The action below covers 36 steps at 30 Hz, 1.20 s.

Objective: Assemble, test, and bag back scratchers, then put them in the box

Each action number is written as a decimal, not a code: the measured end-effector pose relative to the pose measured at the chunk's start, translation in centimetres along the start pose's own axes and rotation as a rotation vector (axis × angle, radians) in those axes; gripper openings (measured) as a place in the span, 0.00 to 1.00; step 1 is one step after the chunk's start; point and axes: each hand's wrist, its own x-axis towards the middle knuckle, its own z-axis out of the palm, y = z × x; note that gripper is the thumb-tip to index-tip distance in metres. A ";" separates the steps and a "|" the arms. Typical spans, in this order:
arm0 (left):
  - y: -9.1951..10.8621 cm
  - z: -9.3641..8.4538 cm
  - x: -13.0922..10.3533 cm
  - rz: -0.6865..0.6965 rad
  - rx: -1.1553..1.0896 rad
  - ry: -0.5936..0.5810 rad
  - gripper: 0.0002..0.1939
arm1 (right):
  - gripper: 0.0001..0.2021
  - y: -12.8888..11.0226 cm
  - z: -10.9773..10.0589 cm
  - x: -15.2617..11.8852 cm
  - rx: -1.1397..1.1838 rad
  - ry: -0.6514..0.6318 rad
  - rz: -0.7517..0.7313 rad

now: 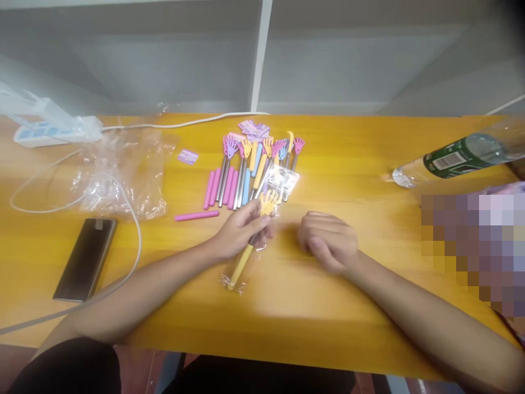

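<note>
My left hand (246, 230) is closed around a yellow back scratcher (241, 265) inside a clear plastic sleeve. Its hand-shaped head points away from me and its handle slants down toward me. To the right, apart from it, my right hand (328, 241) is curled into a loose fist over the table, slightly blurred, and I see nothing in it. Just beyond my left hand lies a row of back scratchers (232, 146) with metal rods and pink, purple, yellow and blue heads and handles. One loose pink handle (197, 215) lies left of them.
Small purple cards (254, 130) lie behind the row, another card (187, 157) to the left. Clear plastic bags (123, 180), a power strip (57, 131), a white cable (137, 235) and a phone (85, 260) occupy the left. A bottle (455, 156) lies at right.
</note>
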 end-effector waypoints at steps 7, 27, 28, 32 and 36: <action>-0.8 -0.8 1.0 -0.036 -0.177 0.055 0.26 | 0.14 1.9 -1.2 5.6 -0.270 0.041 0.205; -0.8 -1.2 0.9 -0.093 -0.055 -0.081 0.33 | 0.25 11.5 14.2 26.7 -0.495 -0.612 0.468; -0.8 -1.2 0.9 -0.091 -0.054 -0.086 0.33 | 0.25 11.6 14.8 26.9 -0.496 -0.599 0.484; -1.1 -1.2 1.0 -0.083 -0.046 -0.097 0.31 | 0.18 11.7 15.8 27.7 -0.476 -0.608 0.567; -1.3 -1.3 1.1 -0.062 -0.011 -0.108 0.32 | 0.11 11.0 15.8 28.8 -0.434 -0.636 0.636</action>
